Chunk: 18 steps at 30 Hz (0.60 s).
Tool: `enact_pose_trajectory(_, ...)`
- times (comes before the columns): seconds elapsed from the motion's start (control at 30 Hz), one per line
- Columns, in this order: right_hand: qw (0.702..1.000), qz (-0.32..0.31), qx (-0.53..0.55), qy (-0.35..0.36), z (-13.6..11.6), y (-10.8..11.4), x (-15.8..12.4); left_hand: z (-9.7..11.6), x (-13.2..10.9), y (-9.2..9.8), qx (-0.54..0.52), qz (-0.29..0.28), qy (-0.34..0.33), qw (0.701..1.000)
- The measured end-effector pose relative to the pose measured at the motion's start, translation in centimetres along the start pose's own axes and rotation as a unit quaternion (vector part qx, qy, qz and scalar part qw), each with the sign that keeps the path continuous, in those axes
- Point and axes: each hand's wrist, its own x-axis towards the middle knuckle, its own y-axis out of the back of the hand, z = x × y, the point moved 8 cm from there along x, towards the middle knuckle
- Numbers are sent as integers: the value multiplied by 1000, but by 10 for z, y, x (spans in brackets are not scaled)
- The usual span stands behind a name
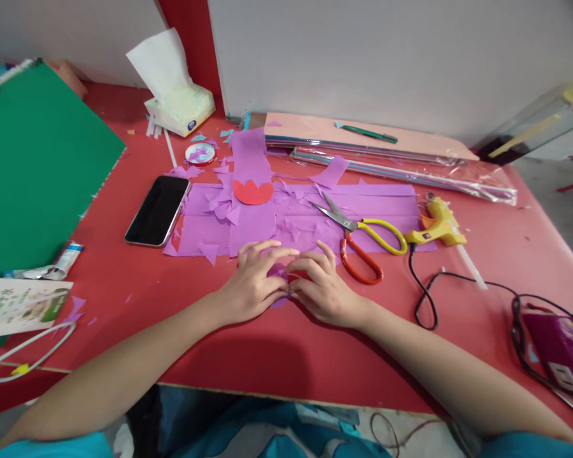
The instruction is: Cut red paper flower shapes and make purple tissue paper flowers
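Note:
A small piece of purple paper lies low over the red table, partly hidden by my fingers. My left hand pinches it from the left, with the index finger raised and bent. From the right, my right hand closes thumb and fingers on its other edge, and the fingertips of both hands nearly meet. Just beyond are purple paper sheets strewn with cut scraps, and a red scalloped paper shape. Scissors with one yellow and one red handle lie slightly spread beyond my right hand.
A phone lies left of the purple sheets. At the right is a yellow glue gun with a trailing black cord. Farther back are a tissue box, wrapped paper packs and a green cutter. A green board fills the left.

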Motion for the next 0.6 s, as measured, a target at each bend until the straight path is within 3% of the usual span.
enact_pose_trajectory(0.43, 999, 27, 30, -30, 6, 3, 0, 5, 0, -1, -13, -1, -17, 1000)
enact_pose_trajectory(0.6, 997, 54, 19, -50, 10, 5, -1, 4, -1, 2, -24, 29, -9, 999)
